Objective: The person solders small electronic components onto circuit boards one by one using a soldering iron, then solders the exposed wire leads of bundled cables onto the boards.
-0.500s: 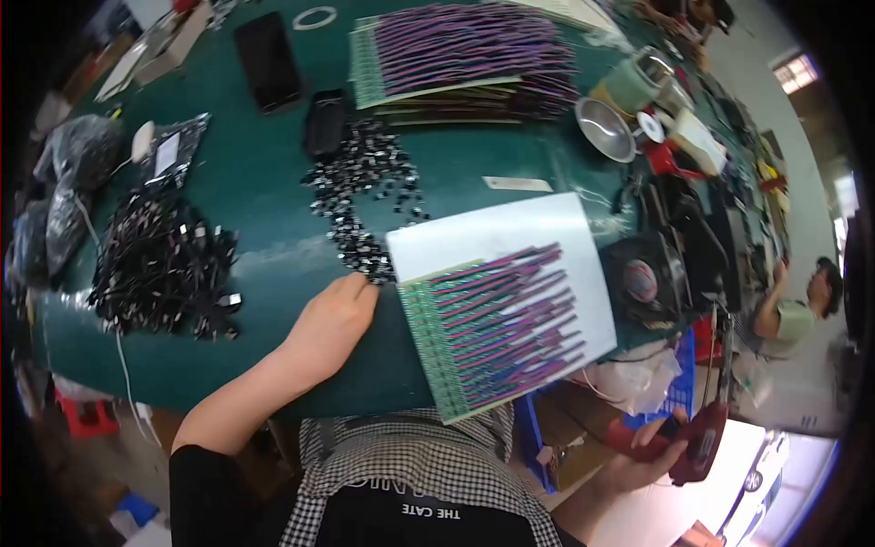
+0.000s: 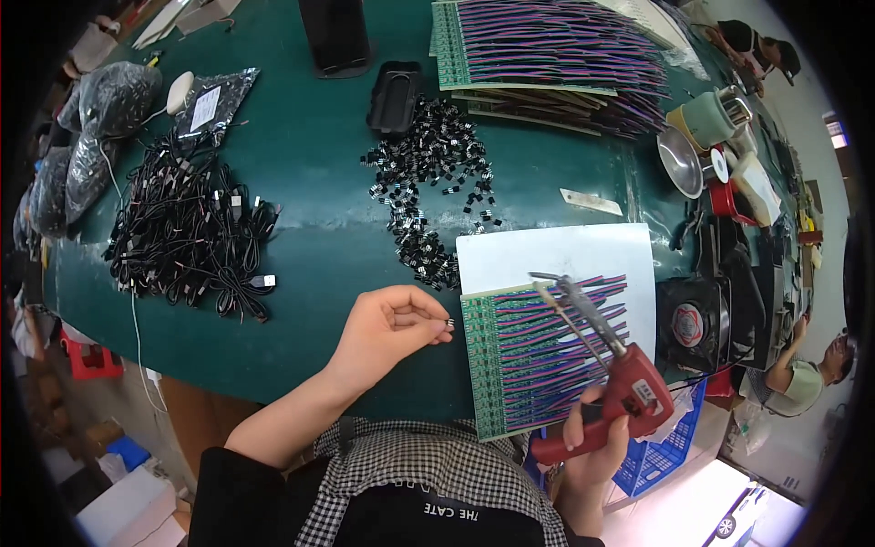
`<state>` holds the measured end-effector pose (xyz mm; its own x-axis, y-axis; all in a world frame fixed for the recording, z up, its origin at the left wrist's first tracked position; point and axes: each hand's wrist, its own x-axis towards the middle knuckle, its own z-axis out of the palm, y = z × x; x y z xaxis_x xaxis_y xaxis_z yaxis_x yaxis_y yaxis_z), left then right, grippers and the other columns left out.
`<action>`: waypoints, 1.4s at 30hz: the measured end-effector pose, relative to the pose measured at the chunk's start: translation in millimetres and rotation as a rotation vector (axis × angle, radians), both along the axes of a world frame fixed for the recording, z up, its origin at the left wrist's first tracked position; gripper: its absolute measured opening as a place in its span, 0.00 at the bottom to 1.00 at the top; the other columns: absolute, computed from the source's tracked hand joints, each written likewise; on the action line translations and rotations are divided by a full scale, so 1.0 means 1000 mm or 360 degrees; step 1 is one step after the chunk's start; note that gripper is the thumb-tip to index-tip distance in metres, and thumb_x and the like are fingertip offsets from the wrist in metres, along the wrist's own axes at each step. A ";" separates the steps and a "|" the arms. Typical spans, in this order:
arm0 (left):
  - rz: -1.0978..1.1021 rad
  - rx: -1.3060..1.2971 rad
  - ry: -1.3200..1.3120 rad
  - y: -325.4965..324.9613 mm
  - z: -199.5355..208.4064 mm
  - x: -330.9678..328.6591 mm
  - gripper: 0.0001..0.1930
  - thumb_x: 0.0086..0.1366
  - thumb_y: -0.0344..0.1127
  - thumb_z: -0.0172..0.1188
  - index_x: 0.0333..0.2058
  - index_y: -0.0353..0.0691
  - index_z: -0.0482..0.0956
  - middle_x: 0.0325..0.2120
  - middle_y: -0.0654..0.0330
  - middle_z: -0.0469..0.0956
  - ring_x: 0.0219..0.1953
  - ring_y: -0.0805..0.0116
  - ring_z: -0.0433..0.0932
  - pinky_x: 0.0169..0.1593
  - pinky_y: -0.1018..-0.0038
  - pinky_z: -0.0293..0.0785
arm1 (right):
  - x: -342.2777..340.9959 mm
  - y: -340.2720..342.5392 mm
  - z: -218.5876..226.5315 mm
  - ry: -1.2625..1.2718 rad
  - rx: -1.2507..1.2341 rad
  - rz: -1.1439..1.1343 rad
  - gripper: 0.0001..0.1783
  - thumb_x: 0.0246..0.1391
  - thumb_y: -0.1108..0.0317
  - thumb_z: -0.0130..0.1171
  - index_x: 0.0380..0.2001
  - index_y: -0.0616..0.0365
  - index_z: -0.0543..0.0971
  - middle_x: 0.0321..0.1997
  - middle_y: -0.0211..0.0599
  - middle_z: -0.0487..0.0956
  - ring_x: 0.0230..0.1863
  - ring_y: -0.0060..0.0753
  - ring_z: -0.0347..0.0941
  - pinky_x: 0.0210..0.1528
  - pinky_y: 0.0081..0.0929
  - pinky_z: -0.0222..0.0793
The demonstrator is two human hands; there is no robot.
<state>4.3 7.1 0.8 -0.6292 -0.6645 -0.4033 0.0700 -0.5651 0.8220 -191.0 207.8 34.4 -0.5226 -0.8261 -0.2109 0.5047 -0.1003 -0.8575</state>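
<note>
My left hand (image 2: 387, 330) is closed in a pinch at the left edge of a green circuit-board panel (image 2: 488, 374). A small black component with metal pins (image 2: 449, 324) shows between thumb and fingertips. In my right hand (image 2: 594, 447) is a red soldering gun (image 2: 641, 394), its metal tip and feed tube pointing up and left over the panel. Rows of purple, blue and dark wires (image 2: 556, 365) run rightward from the panel. It lies on a white sheet (image 2: 556, 251). Beyond my left hand spreads a heap of similar black components (image 2: 447, 137).
Stacked wired panels (image 2: 547, 46) lie at the back, near a black tray (image 2: 396, 98) and a phone (image 2: 334, 36). Black USB cables (image 2: 187, 228) are piled at left. A small fan (image 2: 688, 324), metal bowl (image 2: 680, 162) and metal strip (image 2: 591, 201) sit right.
My left hand has come away from the heap with a component in its pinch. My right hand has raised the soldering gun from beside the table to over the panel. The view has shifted.
</note>
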 end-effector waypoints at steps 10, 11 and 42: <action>0.0018 -0.0203 -0.0192 0.004 0.007 -0.010 0.07 0.59 0.21 0.56 0.36 0.28 0.78 0.31 0.57 0.79 0.35 0.74 0.79 0.41 0.81 0.76 | 0.003 -0.015 0.000 -0.0036 0.0184 0.0036 0.34 0.53 0.57 0.58 0.54 0.66 0.58 0.42 0.47 0.73 0.19 0.28 0.67 0.18 0.17 0.63; 0.0016 -0.0195 -0.0195 0.004 0.006 -0.010 0.07 0.59 0.21 0.56 0.36 0.28 0.78 0.31 0.57 0.79 0.35 0.74 0.79 0.41 0.81 0.76 | 0.003 -0.015 0.000 -0.0044 0.0189 0.0037 0.34 0.52 0.57 0.58 0.54 0.66 0.58 0.42 0.47 0.73 0.19 0.28 0.67 0.18 0.17 0.63; -0.0090 -0.0290 -0.0208 -0.008 -0.001 -0.026 0.13 0.56 0.18 0.52 0.39 0.37 0.64 0.26 0.65 0.74 0.30 0.81 0.73 0.36 0.84 0.68 | 0.015 0.010 0.013 0.0128 0.0376 0.0310 0.28 0.45 0.66 0.65 0.48 0.66 0.69 0.44 0.45 0.74 0.25 0.27 0.71 0.27 0.23 0.68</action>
